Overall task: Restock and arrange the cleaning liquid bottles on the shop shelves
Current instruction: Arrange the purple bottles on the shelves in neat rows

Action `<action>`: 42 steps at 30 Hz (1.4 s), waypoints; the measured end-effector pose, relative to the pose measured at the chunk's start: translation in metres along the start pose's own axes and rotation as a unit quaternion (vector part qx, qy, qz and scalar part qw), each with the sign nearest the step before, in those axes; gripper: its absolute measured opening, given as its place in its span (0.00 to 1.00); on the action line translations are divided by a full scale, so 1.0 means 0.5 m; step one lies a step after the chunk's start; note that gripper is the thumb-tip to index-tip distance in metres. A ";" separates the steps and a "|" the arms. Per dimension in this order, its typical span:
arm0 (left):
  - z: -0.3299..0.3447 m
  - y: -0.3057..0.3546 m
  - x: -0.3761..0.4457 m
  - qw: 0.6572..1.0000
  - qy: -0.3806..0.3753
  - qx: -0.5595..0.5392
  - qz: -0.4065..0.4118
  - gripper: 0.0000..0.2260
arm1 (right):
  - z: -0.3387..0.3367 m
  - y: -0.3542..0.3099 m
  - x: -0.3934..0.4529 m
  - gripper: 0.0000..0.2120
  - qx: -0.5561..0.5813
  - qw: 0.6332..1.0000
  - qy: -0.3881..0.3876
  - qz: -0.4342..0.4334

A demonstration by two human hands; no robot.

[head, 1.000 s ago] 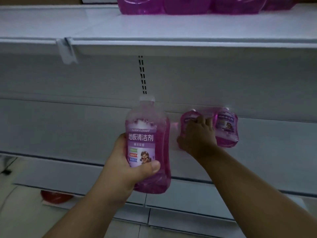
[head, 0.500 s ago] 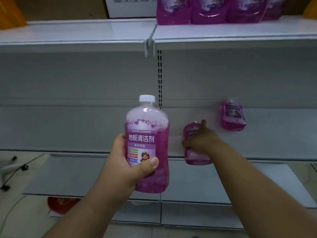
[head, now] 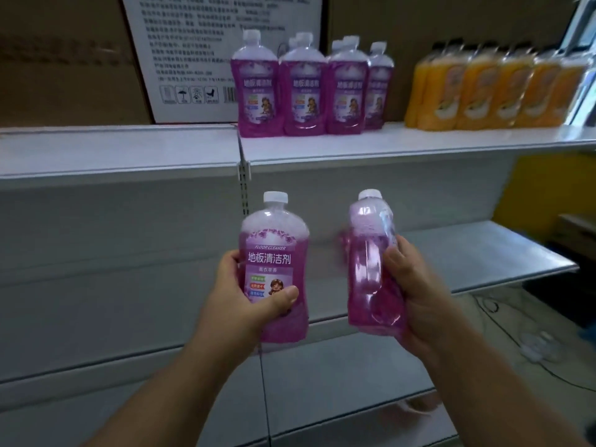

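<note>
Left hand [head: 245,304] grips a labelled purple bottle [head: 274,269] upright; right hand [head: 416,295] grips a second purple bottle [head: 371,262] side-on, both held before the middle shelf [head: 483,253], below shelved purple bottles [head: 303,88].

your left hand [head: 248,304] grips one purple bottle [head: 274,269] upright, label facing you. your right hand [head: 416,295] holds a second purple bottle [head: 371,266], turned edge-on. more purple bottles [head: 309,88] stand on the far upper shelf [head: 419,143], orange bottles [head: 483,88] to their right.
</note>
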State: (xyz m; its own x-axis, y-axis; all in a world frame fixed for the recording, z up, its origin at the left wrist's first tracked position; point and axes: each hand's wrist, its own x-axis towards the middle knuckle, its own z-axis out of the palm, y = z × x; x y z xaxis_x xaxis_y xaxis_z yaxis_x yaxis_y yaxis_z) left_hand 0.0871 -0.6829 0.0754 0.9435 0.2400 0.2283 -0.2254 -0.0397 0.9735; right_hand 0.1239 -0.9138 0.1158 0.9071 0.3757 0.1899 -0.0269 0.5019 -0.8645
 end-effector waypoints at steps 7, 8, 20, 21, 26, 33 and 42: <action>0.097 0.098 0.062 0.996 -0.039 -0.010 0.078 0.36 | 0.023 -0.168 0.006 0.33 0.001 0.985 0.052 -0.165; 0.110 0.118 0.071 0.995 -0.036 -0.008 0.095 0.34 | 0.020 -0.190 0.010 0.31 -0.004 0.982 0.052 -0.180; 0.286 0.327 0.276 0.974 -0.011 0.086 0.209 0.33 | -0.082 -0.386 0.189 0.18 -0.147 0.948 0.007 -0.283; 0.301 0.331 0.295 0.975 -0.007 0.083 0.206 0.35 | -0.097 -0.399 0.212 0.21 -0.164 0.944 0.010 -0.286; 0.337 0.332 0.373 0.977 0.015 0.083 0.194 0.37 | -0.178 -0.445 0.335 0.27 -0.257 0.936 0.045 -0.237; 0.360 0.318 0.419 0.979 0.032 0.104 0.174 0.34 | -0.236 -0.469 0.527 0.14 -0.362 0.922 -0.028 -0.134; 0.360 0.316 0.451 0.973 0.079 0.178 0.125 0.32 | -0.265 -0.449 0.626 0.22 -0.440 0.890 -0.049 -0.112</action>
State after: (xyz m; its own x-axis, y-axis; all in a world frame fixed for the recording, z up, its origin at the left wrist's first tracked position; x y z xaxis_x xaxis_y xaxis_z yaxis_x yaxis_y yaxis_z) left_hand 0.3079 -0.8096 0.2835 0.8144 0.3242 0.4814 -0.3187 -0.4435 0.8377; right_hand 0.4693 -1.0122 0.3077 0.8060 0.4304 0.4062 0.5288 -0.2153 -0.8210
